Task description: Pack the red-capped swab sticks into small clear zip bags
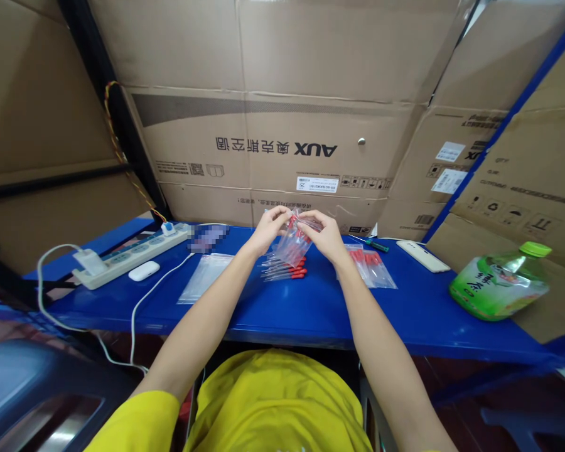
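Observation:
Both my hands pinch a clear plastic zip bag (292,246) in front of me, with red-handled pieces showing inside its upper part. My left hand (269,230) grips the bag's left upper edge, and my right hand (324,236) is closed on its right side. Below the bag lies a pile of red-handled screwdrivers (295,274) with thin metal shafts pointing left. Beside my right forearm, filled bags (371,269) with red-handled pieces lie flat. A stack of flat clear bags (205,280) rests left of my left forearm.
On the blue table (282,317) are a white power strip (134,254), a white earbud case (144,270) and white cables. To the right lie a green screwdriver (376,245), a white phone (422,255) and a large green bottle (499,282). Cardboard (273,50) walls the back.

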A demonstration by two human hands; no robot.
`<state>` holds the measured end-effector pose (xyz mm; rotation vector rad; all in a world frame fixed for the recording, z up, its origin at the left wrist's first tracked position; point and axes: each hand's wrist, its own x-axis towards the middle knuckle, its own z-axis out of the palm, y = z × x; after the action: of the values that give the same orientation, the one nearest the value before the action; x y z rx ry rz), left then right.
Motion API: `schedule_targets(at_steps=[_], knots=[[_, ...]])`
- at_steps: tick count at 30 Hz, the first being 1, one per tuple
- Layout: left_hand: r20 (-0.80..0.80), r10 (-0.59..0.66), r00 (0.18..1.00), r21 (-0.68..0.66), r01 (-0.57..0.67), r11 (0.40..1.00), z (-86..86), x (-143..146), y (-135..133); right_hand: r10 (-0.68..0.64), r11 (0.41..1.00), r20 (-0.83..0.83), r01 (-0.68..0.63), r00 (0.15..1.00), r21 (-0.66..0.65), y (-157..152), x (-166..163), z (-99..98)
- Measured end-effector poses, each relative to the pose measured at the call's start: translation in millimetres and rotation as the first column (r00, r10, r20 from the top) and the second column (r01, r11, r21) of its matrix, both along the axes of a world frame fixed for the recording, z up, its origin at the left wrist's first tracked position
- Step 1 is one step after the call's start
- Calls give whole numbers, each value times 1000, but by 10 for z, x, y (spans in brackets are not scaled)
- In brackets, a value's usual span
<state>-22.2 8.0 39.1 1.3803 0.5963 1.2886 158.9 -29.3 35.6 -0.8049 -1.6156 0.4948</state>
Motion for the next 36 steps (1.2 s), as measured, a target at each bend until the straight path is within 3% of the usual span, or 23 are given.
schedule_targets(at_steps=[4, 10, 16, 20, 26, 36], knots=[[-34, 27, 999, 82, -24, 996, 31, -2, -24, 10, 1000, -1, -10, 1000, -8, -9, 5, 14], [-39, 59, 997, 95, -55, 994, 35, -81, 55, 28, 996, -1, -28, 1000, -86, 36, 66, -27], [-126, 0, 992, 197, 25, 980, 23, -93, 46, 82, 993, -55, -86, 995, -83, 16, 72, -3], [-117, 26, 993, 236, 2, 972, 32, -53, 3, 94, 987, -48, -99, 994, -126, -26, 38, 11], [-128, 69, 989, 232, -38, 972, 49, -56, -17, 69, 993, -8, -70, 998, -93, -27, 49, 8], [-175, 136, 975, 378, -61, 924, -20, -43, 40, 88, 993, 48, -85, 995, -77, 23, 105, -9]])
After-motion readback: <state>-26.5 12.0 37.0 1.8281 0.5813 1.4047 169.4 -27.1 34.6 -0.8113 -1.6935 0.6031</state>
